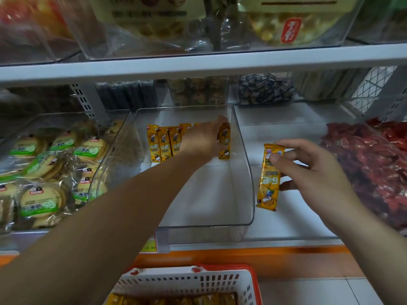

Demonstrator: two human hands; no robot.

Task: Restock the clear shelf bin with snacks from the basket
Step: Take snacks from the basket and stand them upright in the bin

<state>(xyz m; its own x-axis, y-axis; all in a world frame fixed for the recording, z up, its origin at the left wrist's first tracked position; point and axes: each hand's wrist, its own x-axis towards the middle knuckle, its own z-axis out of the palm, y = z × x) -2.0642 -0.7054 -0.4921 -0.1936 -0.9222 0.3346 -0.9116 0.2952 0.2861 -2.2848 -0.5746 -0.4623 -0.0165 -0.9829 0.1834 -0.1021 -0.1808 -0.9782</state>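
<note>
Shop, stocked shelves, price tag

Forearms bare; left hand, right hand bare.

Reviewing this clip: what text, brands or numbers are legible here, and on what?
"乐吧": yellow packets in the clear bin.
"薄脆": green biscuit packs; first character unclear.
"15.80", perhaps: price tag, blurred.
Upside-down print, unreadable: packet in the right hand.
Too blurred: red label, upper-shelf bags.
</note>
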